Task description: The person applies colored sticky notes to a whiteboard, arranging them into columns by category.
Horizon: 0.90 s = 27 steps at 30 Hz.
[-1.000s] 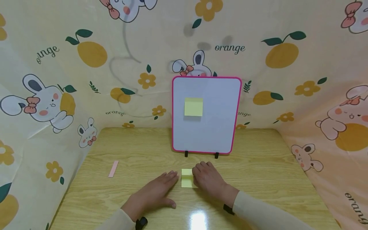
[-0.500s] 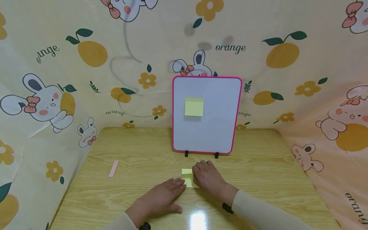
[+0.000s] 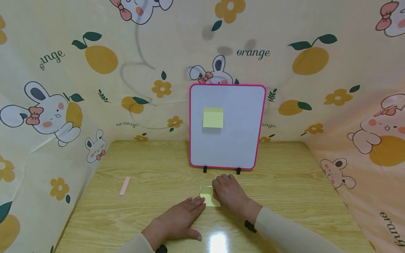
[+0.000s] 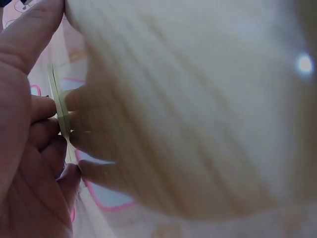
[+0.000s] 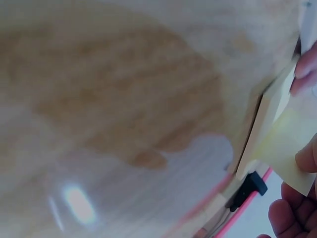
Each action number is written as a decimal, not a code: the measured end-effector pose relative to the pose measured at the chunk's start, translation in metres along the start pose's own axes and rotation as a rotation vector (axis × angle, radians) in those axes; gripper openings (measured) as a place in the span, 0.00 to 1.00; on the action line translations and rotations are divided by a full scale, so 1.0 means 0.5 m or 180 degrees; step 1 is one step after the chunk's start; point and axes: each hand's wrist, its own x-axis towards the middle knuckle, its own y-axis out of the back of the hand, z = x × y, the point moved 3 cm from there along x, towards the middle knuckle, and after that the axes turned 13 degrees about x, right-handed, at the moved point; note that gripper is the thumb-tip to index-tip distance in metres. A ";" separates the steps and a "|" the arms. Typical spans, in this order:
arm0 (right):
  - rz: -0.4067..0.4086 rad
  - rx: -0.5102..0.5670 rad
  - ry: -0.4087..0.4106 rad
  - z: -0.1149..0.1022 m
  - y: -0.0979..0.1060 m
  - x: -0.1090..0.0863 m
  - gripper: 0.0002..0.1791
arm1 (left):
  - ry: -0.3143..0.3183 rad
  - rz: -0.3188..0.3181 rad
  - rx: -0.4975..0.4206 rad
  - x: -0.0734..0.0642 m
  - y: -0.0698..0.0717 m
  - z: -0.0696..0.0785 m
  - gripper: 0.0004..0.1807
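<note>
— What sort of place is this?
— A small makeshift recording booth, home-like. A wood-grain table (image 3: 152, 165) is walled on 3 sides by a cloth (image 3: 95, 88) printed with rabbits, oranges and the word "orange".
— Anything else?
— A pink-framed whiteboard (image 3: 234, 147) on a stand, 1 note (image 3: 213, 117) stuck on it.
</note>
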 end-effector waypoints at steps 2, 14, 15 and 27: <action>-0.0003 0.0008 -0.0041 0.007 -0.001 0.005 0.13 | -0.0010 0.0002 0.0010 0.000 0.001 0.000 0.55; -0.0201 0.0073 -0.0254 0.041 -0.018 0.032 0.09 | -0.0040 -0.0026 -0.0073 0.000 0.000 -0.002 0.56; -0.0230 0.0067 -0.0275 0.043 -0.021 0.033 0.09 | -0.0049 -0.0012 -0.0058 0.000 -0.001 -0.002 0.56; -0.0423 0.0077 -0.0338 0.060 -0.030 0.051 0.09 | -0.0046 -0.0097 -0.0074 0.001 0.001 -0.001 0.55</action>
